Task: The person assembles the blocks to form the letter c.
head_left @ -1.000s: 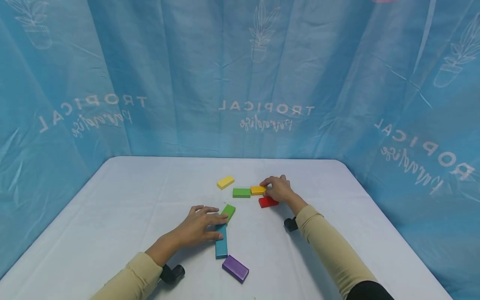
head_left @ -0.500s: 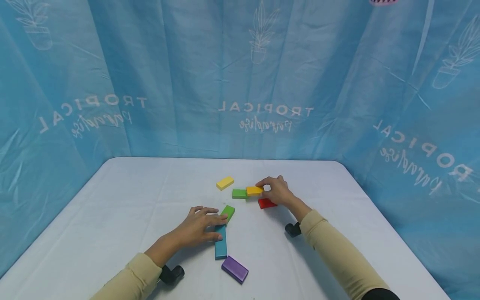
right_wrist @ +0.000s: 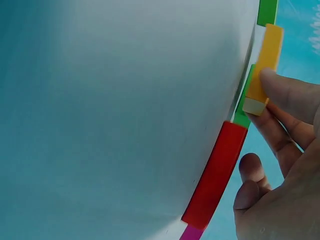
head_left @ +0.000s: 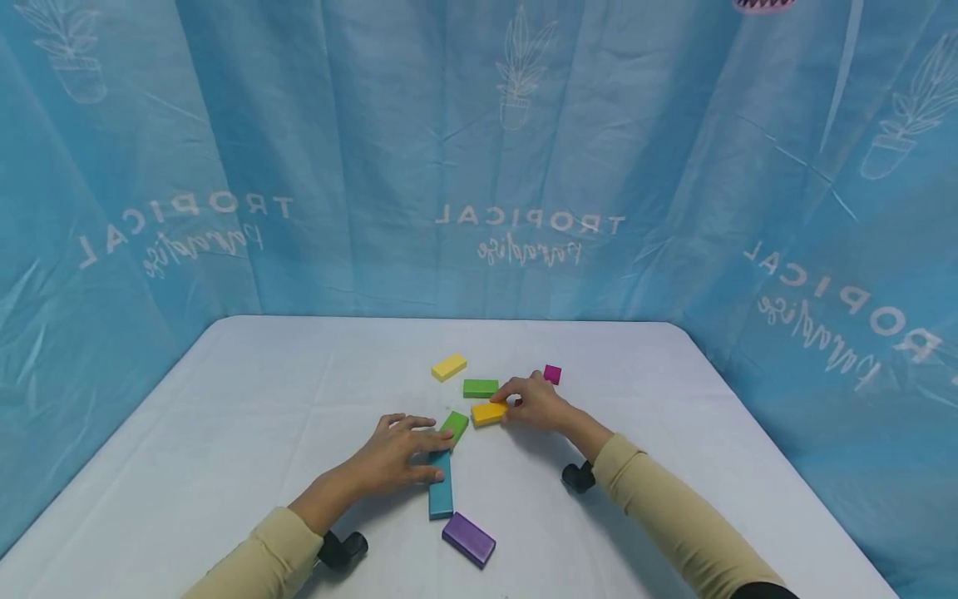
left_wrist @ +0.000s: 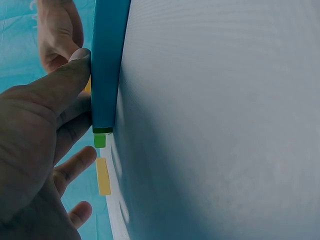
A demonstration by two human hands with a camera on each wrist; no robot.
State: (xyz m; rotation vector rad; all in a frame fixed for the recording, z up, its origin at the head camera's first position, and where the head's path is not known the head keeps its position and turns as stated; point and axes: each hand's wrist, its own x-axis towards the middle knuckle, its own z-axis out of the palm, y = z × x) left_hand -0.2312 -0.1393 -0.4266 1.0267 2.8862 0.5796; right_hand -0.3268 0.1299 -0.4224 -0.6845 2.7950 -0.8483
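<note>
Nearest, the purple block (head_left: 468, 539) lies slantwise just off the near end of the teal block (head_left: 441, 491); whether the 2 touch cannot be told, and if they do, a backward slip of the teal block would turn the purple 1. The left hand (head_left: 397, 453) rests on the teal block, its thumb and leading fingers laid over the top and 2 other fingers spread loosely apart. Uneven pressure there could swing the block about its middle and push aside the nearer green block (head_left: 455, 426), which sits slanted at its far end under a fingertip. Beyond, the orange-yellow block (head_left: 488, 414) is pinched narrowly between thumb and finger of the right hand (head_left: 540, 403), just beside that green block and pointing across toward it. The hold is at the block's right end only, so its free end could dip or pivot if the pinch loosens, and knock the green corner out of place. The red block (right_wrist: 215, 175), seen in the right wrist view, lies close by the right hand's loosely bent lower fingers, which could brush it. Just past the orange-yellow block is the farther green block (head_left: 481, 388), easily nudged by a knuckle. Farther still, the magenta block (head_left: 552, 374) shows behind the right hand, and the pale yellow block (head_left: 449, 367) lies apart, at little risk.
</note>
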